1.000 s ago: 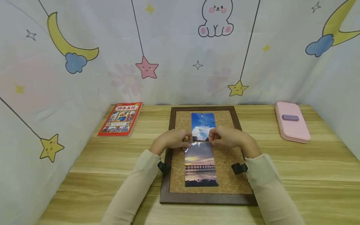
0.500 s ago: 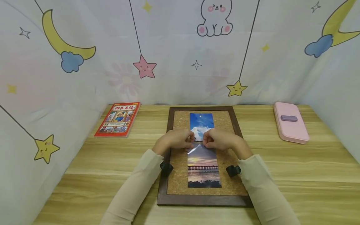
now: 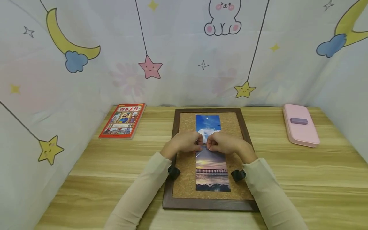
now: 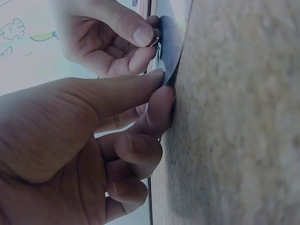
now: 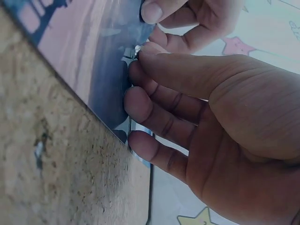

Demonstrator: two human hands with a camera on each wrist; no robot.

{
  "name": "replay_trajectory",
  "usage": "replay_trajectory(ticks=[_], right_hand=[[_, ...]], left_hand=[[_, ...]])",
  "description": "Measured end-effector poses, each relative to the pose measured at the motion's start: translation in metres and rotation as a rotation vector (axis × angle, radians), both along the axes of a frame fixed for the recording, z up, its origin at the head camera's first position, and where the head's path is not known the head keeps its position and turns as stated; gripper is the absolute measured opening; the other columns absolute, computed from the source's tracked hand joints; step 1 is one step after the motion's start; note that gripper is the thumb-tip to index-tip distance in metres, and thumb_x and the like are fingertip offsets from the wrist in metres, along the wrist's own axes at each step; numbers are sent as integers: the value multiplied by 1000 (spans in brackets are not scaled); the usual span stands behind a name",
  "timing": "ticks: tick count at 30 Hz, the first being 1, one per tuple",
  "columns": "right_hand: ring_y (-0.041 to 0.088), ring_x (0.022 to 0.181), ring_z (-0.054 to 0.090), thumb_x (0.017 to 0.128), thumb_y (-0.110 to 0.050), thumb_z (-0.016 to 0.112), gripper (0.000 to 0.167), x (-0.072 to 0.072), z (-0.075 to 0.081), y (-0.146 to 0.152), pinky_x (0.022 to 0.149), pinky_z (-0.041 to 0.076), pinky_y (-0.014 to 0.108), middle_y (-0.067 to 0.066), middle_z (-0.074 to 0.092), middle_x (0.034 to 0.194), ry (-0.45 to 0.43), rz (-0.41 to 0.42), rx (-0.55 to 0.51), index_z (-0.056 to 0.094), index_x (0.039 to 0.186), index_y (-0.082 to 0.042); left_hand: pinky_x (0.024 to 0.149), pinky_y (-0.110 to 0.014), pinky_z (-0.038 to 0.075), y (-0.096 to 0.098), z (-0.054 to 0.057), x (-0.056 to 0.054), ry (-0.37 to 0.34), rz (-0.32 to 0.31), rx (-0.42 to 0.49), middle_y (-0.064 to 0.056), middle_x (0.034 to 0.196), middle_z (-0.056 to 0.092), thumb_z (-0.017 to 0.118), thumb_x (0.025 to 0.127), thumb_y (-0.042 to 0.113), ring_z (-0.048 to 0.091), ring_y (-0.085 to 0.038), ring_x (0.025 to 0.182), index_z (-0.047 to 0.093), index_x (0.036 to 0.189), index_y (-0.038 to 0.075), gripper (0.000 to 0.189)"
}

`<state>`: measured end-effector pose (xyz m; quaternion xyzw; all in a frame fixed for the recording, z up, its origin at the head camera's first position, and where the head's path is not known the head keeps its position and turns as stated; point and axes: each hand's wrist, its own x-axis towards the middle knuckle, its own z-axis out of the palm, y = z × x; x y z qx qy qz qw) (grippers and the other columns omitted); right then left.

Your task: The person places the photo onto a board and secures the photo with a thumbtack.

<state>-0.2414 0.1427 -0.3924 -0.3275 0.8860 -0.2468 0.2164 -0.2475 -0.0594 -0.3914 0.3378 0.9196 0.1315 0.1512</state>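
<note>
At frame centre, my left hand [image 3: 184,144] and right hand [image 3: 225,143] pinch the sunset photo's [image 3: 212,172] top edge with curled fingers [image 5: 145,107], over the cork board [image 3: 184,166].

The cork board [image 3: 187,166] has a rough, grainy, matt surface, and the wrist views show its small crumbs clearly. Its frame [image 3: 169,179] is dark brown wood with a dull finish. The two photo cards are thin paper with a glossy coat: the sunset card [image 3: 212,172] shows a white reflection near its top edge, and the sky card [image 3: 208,123] looks smooth too. The table [image 3: 302,172] is light wood with visible grain and a soft shine. The book [image 3: 122,120] has a smooth printed paper cover. The pink case [image 3: 300,129] looks like matt plastic. The curtain [image 3: 172,48] behind is thin, soft cloth with printed pictures. The sleeves [image 3: 138,195] are matt beige fabric.
</note>
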Motion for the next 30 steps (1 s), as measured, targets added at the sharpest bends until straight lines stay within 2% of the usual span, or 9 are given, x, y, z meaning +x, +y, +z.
replay_trajectory(ticks=[8, 16, 30], right_hand=[[13, 71, 55, 98, -4, 62, 8, -2, -2, 2, 67, 47, 30, 0, 64, 83, 5, -12, -16, 68, 93, -7], [14, 68, 50, 99, -3, 61, 10, -5, -7, 7, 65, 43, 30, 1, 60, 80, -44, -34, -75, 68, 91, -6], [13, 67, 49, 100, -5, 61, 12, -6, -8, 8, 65, 42, 30, 0, 58, 78, -70, 8, -91, 68, 90, -7]], left_hand=[[64, -29, 45, 1, 1, 0, -29, 33, 1, 6, 78, 62, 72, 95, 26, 56, -12, 68, 68, 93, 16, 10], [63, -28, 44, 1, -1, -1, -33, 38, -5, 7, 77, 62, 72, 95, 28, 56, -11, 68, 67, 93, 17, 11], [60, -28, 42, 1, -2, 0, -60, 54, -4, 8, 73, 63, 71, 95, 27, 55, -12, 64, 67, 93, 18, 11]])
